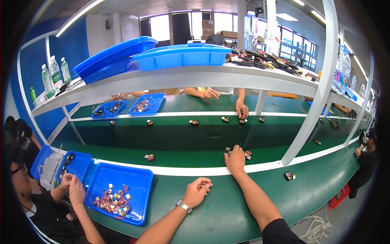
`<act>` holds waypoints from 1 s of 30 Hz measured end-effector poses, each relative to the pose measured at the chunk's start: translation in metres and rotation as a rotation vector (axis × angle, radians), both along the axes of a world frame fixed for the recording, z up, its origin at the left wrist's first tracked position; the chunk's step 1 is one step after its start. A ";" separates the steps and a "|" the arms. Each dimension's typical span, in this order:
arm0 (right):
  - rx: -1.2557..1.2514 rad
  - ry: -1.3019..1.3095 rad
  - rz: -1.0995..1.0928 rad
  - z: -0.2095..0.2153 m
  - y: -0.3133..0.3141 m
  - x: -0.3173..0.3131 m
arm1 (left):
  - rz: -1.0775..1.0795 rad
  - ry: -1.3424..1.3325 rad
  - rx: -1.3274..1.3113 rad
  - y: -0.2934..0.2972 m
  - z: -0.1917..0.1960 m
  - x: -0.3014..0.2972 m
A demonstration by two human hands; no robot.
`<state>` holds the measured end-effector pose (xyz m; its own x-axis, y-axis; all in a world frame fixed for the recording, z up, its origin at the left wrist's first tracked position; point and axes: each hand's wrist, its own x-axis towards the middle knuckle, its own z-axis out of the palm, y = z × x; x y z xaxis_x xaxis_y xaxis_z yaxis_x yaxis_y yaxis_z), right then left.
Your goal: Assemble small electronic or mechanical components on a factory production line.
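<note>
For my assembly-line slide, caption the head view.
Wearer's right hand at small parts on a green belt, left hand over the green bench.

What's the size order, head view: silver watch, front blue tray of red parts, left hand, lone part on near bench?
1. Front blue tray
2. Left hand
3. Silver watch
4. Lone part
Apparent size only; differing nearness leaves watch versus part unsure in reality.

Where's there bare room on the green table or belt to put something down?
The near table has room between the lone part and the far-right person. The belt has room between its near-left part and the right hand. It's crowded by that hand, with parts close beside it, and in the big tray.
</note>
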<state>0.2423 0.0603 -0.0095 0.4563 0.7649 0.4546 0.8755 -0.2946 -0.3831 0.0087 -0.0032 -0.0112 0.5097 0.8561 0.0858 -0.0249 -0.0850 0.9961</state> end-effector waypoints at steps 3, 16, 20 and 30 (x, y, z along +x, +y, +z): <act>0.102 0.050 0.010 -0.009 -0.005 0.005 | -0.014 0.005 0.007 -0.002 0.000 0.000; -0.001 0.444 0.967 0.035 -0.126 -0.038 | -0.227 -0.102 -0.355 0.016 0.015 -0.018; -0.090 0.435 1.050 0.039 -0.126 -0.037 | -0.340 -0.070 -0.403 0.015 0.015 -0.020; 0.166 0.268 0.702 0.030 -0.132 -0.069 | -0.217 -0.176 -0.431 0.002 0.016 -0.011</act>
